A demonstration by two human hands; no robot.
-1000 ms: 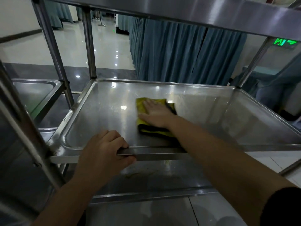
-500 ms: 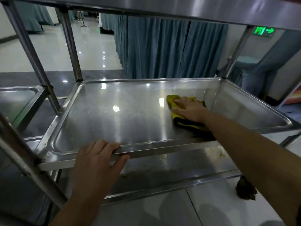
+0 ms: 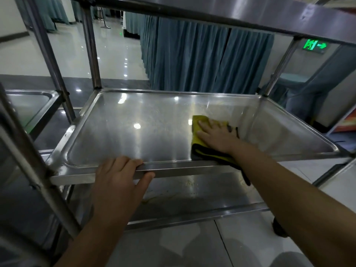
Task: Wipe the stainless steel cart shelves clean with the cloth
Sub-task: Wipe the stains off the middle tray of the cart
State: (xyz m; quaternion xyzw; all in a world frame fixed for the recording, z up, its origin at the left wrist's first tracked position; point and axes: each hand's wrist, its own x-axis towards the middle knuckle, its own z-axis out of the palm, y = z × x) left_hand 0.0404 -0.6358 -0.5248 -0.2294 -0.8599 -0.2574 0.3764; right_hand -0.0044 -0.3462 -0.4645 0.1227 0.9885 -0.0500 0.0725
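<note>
Now cloth [image 3: 196, 130] sits under R hand [image 3: 217, 137], fingers spread flat, on mid shelf [image 3: 115, 141].

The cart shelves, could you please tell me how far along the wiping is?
Done: the left part of the middle shelf looks shiny and streak-free. In hand: the right hand presses the cloth flat on that shelf's right half, while the left hand grips its front rim. Left: the bottom shelf shows yellowish smears and crumbs; the upper surface of the top shelf is out of view.
</note>
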